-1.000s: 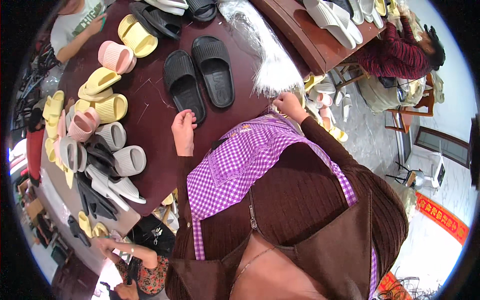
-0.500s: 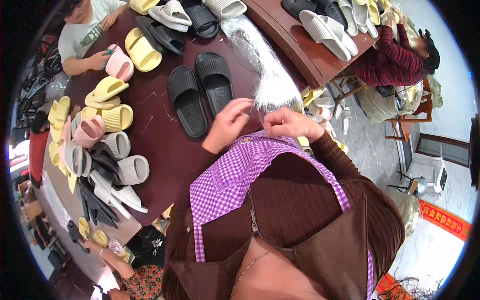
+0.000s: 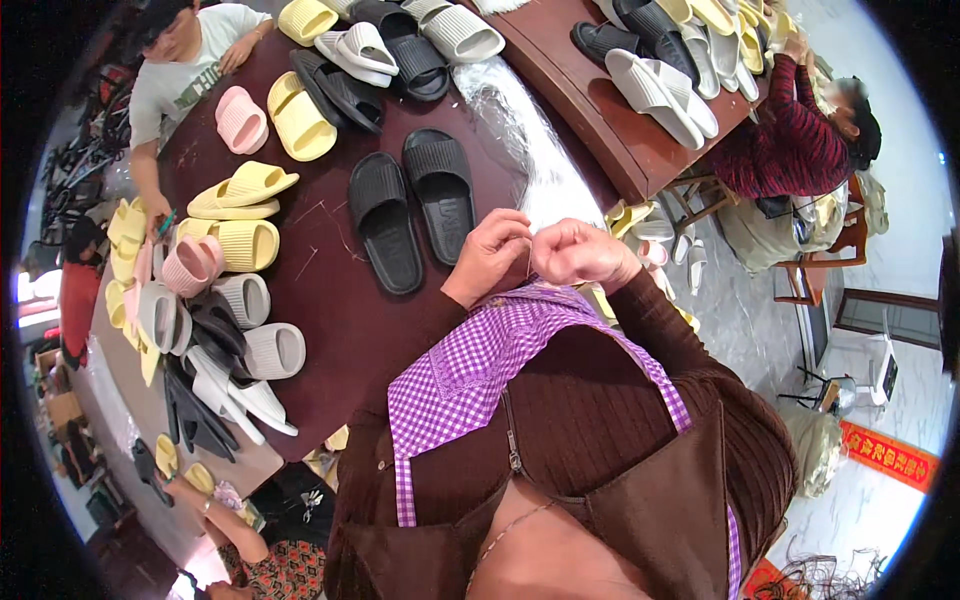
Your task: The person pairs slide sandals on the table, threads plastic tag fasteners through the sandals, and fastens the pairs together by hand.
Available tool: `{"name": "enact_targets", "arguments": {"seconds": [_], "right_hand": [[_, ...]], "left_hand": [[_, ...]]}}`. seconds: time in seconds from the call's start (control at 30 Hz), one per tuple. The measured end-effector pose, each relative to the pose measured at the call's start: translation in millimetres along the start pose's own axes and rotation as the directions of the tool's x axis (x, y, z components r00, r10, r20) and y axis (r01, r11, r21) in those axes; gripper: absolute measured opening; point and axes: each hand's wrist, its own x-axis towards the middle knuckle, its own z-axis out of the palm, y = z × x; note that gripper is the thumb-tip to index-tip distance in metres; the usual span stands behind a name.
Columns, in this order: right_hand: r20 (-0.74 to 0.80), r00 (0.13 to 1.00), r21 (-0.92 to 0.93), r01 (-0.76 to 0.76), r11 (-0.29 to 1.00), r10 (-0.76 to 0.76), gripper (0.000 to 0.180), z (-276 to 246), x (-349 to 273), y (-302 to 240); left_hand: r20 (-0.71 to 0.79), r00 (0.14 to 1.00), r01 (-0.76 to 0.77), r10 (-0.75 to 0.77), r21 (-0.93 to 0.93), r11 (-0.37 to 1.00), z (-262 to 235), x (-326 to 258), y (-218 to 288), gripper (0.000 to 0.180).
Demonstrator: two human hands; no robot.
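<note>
Close to my chest, just past the purple checked apron [image 3: 455, 365], my two hands almost meet. My left hand [image 3: 488, 255] is closed in a pinch, fingertips pointing toward the right one. My right hand [image 3: 585, 252] is curled into a loose fist. A thin pale strand [image 3: 530, 262] shows faintly between them. Beyond my left hand lie two black ribbed slide sandals [image 3: 390, 235], side by side, toes pointing away. A bundle of fine white strands [image 3: 560, 190] in clear plastic stretches away behind my hands.
Yellow, pink, grey and black slides [image 3: 250, 245] crowd the left of the dark red table [image 3: 320, 375]. More slides [image 3: 655, 90] sit on a second table at the back right. Several co-workers are around, one [image 3: 200, 60] at the far left edge, another [image 3: 800, 130] seated right.
My hands have come closer together. The view has shifted slightly. The co-worker at the far left has let go of the pink slide and moved a hand nearer along the table edge.
</note>
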Motion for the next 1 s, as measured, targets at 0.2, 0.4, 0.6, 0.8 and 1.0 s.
{"name": "enact_targets", "arguments": {"seconds": [0.2, 0.4, 0.6, 0.8, 1.0], "right_hand": [[-0.605, 0.739, -0.201, 0.219, 0.955, -0.296, 0.024, -90.2, 48.7, 61.9], [-0.769, 0.553, -0.321, 0.099, 0.942, -0.320, 0.036, -147.5, 61.8, 108.3], [-0.742, 0.583, -0.362, 0.068, 0.930, -0.331, 0.036, -164.0, 64.4, 119.2], [-0.751, 0.595, -0.340, 0.022, 0.940, -0.286, 0.035, -161.6, 65.3, 114.4], [-0.767, 0.511, -0.454, -0.002, 0.891, -0.389, 0.026, -97.5, 78.7, 77.1]], "left_hand": [[-0.096, 0.888, 0.344, -0.450, -0.511, 0.787, -6.6, -18.7, -14.8, 0.010], [-0.193, 0.776, 0.395, -0.600, -0.593, 0.702, -33.2, -53.4, -14.0, 0.006], [-0.273, 0.616, 0.388, -0.739, -0.711, 0.586, -58.5, -81.9, 5.4, 0.006], [-0.288, 0.611, 0.324, -0.738, -0.760, 0.564, -107.8, -117.8, 33.6, 0.008], [-0.437, 0.584, 0.406, -0.684, -0.573, 0.712, -112.3, -104.4, 60.5, 0.013]]}}
